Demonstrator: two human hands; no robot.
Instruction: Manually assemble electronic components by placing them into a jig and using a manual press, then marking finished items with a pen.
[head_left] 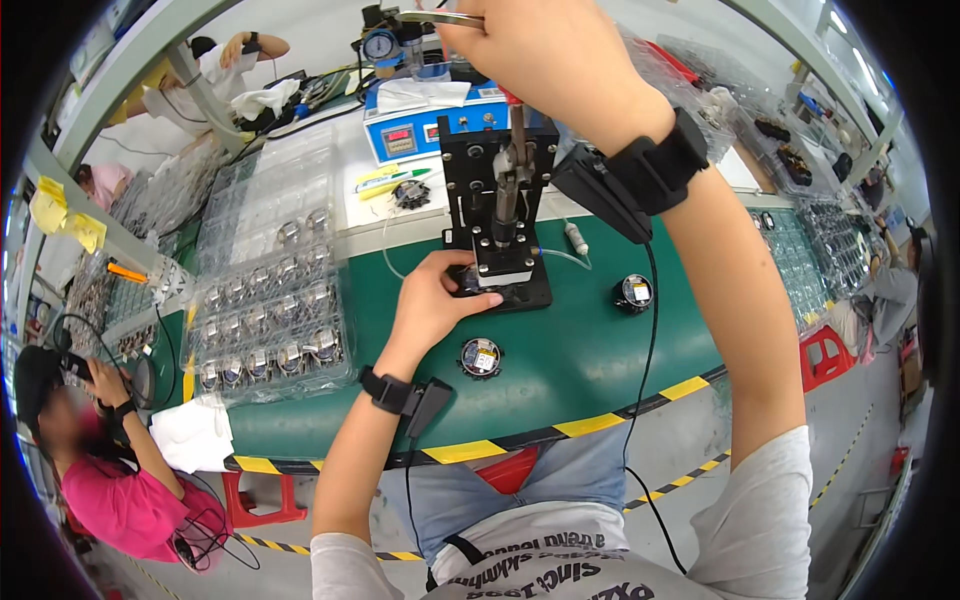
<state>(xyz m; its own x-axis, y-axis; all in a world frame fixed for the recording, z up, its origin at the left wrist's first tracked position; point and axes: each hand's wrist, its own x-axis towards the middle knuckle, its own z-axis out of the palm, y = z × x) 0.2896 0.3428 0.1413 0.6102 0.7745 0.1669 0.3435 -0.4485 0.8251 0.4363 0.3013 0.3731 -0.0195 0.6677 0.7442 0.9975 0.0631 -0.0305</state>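
My left hand (pixel 432 300) is at the foot of a black hand press (pixel 500 185), thumb along the base's near edge and fingers curled under the press head. Whatever lies between those fingers is mostly hidden. High over the press, my right hand (pixel 560 55) is closed on metal tweezers (pixel 440 17), which point left. A red lever grip (pixel 512 97) shows just below this hand; whether they touch I cannot tell. One round black module (pixel 480 358) with a pale label lies on the green mat near my left wrist. A similar module (pixel 633 293) sits right of the press.
Clear plastic trays (pixel 265 320) of round modules stand at the left. Behind the press are a blue control box (pixel 395 125), a pressure gauge (pixel 380 46) and marker pens (pixel 393 182). More trays (pixel 785 250) stand at the right. A person in pink (pixel 125 490) is at the lower left.
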